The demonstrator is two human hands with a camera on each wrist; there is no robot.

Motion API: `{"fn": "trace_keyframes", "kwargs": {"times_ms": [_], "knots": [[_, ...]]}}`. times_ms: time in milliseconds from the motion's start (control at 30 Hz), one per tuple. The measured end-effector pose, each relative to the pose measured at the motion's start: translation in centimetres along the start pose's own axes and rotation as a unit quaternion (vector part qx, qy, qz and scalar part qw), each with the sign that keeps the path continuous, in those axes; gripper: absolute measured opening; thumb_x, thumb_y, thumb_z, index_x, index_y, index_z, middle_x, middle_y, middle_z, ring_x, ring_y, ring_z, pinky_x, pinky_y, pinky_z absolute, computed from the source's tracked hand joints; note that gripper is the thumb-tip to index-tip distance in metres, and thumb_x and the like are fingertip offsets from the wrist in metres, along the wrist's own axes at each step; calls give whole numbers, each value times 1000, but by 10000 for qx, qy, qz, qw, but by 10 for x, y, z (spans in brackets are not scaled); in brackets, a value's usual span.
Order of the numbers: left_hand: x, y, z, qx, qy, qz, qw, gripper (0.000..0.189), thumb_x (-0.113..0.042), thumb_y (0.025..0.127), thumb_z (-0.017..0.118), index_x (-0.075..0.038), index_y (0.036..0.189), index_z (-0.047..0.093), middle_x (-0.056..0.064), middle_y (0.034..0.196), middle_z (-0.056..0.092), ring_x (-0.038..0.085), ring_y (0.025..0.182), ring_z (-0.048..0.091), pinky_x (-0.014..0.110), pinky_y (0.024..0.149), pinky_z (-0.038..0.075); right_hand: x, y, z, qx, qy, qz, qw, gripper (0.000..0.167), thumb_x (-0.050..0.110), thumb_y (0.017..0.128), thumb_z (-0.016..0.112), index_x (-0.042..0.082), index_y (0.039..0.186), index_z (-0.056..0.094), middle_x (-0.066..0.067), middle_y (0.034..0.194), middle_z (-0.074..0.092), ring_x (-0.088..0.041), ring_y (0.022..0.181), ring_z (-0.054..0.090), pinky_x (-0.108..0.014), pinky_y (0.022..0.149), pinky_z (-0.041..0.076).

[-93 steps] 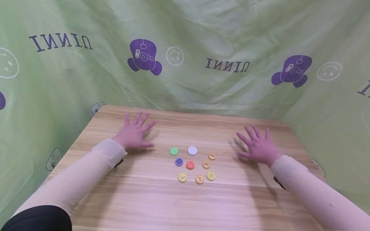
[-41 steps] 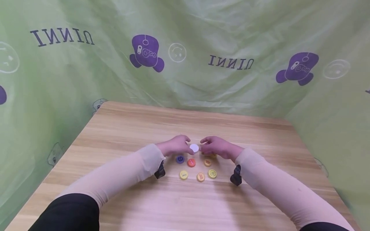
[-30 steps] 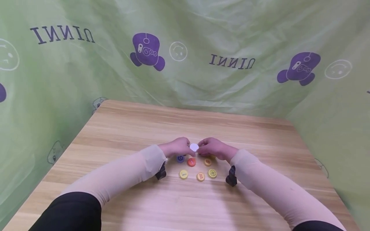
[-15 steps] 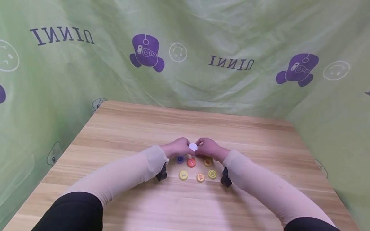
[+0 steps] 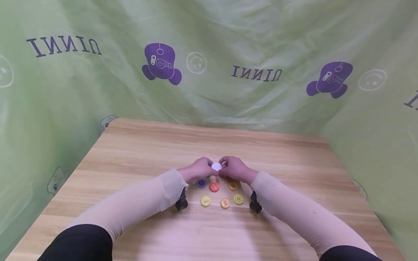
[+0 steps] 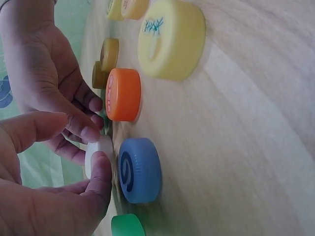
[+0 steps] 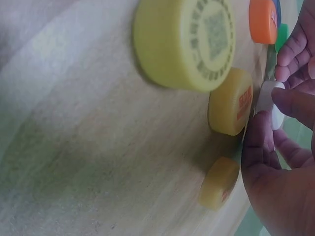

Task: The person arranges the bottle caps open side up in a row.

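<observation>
A round white plastic cap (image 5: 216, 166) is pinched by the left hand (image 5: 198, 169) and the right hand (image 5: 237, 169), with fingertips set on opposite sides. Both hands have been brought together from the spread, unladen pose of the earliest head view, and the cap appears slightly raised; whether it is fully clear of the wood-grained table (image 5: 209, 232) cannot be told. The work is thus judged to have passed from reaching to handling, with this cap alone taken up.

Just on the wearer's side of the grip, an orange-red round plastic cap (image 5: 214, 187) is left lying. A blue round plastic cap (image 5: 201, 183) (a dark swirl is printed on it) and a green round plastic cap (image 6: 127, 225) are found by the left hand; two amber round plastic caps (image 7: 231, 101) are found by the right. Farther from the grip, toward the wearer, a pale yellow round cap (image 5: 205, 201), a light orange round cap (image 5: 225, 203) and a bright yellow round cap (image 5: 238, 199) are left untouched.
</observation>
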State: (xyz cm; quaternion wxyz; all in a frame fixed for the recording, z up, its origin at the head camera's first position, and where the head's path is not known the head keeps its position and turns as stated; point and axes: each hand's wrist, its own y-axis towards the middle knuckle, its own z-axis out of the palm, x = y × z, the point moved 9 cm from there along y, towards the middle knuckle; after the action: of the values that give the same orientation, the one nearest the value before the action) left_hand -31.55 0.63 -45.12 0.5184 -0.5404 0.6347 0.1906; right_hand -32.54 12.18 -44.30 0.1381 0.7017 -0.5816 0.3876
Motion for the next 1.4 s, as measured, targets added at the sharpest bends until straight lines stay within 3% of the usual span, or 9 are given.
{"fn": "trace_keyframes", "kwargs": {"times_ms": [300,467,600,767,867,1000,1133,1267,1400], "knots": [[-2,-1,-2,-24,-178,70,9998,17,-3,85,76,3,100,70,7,88,63,19,81,56,26,71,49,9,-1,-4,-333,-625,-190,9973,36,12,85,83,-2,115,67,-4,84,65,-16,74,59,-27,70,51],[-5,-2,-10,-35,-552,236,9982,13,-2,92,71,5,102,70,11,87,66,19,75,57,26,66,50,16,-2,-12,-322,-44,-330,9989,37,15,92,76,-6,121,67,-10,99,70,-20,86,65,-32,77,58],[-14,-4,-22,-353,-564,486,9966,24,-11,100,64,6,116,69,18,100,68,24,85,61,31,74,54,23,2,-21,-405,633,-360,9965,38,19,99,69,-9,124,65,-18,111,70,-31,101,67,-40,90,58],[-23,-6,-36,-819,-524,734,9925,36,-20,106,59,4,132,62,19,119,68,32,110,64,42,98,55,24,7,-25,-322,1869,-51,9818,40,22,105,61,-13,126,60,-25,120,65,-38,112,65,-45,99,56],[-24,-6,-40,-863,-715,785,9906,37,-21,107,57,4,135,60,21,124,67,36,112,66,45,100,54,24,9,-25,-258,2300,144,9727,41,23,106,60,-13,125,59,-24,115,64,-33,106,66,-46,101,55],[-25,-5,-44,-882,-849,890,9885,35,-20,109,54,4,134,60,20,121,68,36,110,67,45,99,56,25,10,-28,-238,2456,213,9688,40,22,107,56,-14,124,60,-17,106,64,-27,98,66,-45,100,55],[-26,-4,-49,-1031,-1020,982,9845,29,-14,109,51,6,127,62,20,111,68,37,107,67,40,95,58,27,11,-30,-368,2653,123,9634,37,18,109,52,-14,127,59,-15,107,65,-30,102,67,-35,93,59],[-24,-1,-53,-1058,-1652,886,9765,28,-8,109,49,11,125,61,22,109,68,38,105,69,33,90,60,32,14,-31,-492,3021,-95,9520,35,11,109,51,-13,134,56,-18,116,65,-25,99,68,-26,85,60],[-21,4,-58,-1098,-2325,779,9632,28,-4,107,51,13,127,59,24,111,67,28,93,71,30,87,61,34,17,-30,-632,3328,-149,9407,32,7,108,53,-9,135,55,-18,116,64,-17,88,69,-24,79,61]]}}
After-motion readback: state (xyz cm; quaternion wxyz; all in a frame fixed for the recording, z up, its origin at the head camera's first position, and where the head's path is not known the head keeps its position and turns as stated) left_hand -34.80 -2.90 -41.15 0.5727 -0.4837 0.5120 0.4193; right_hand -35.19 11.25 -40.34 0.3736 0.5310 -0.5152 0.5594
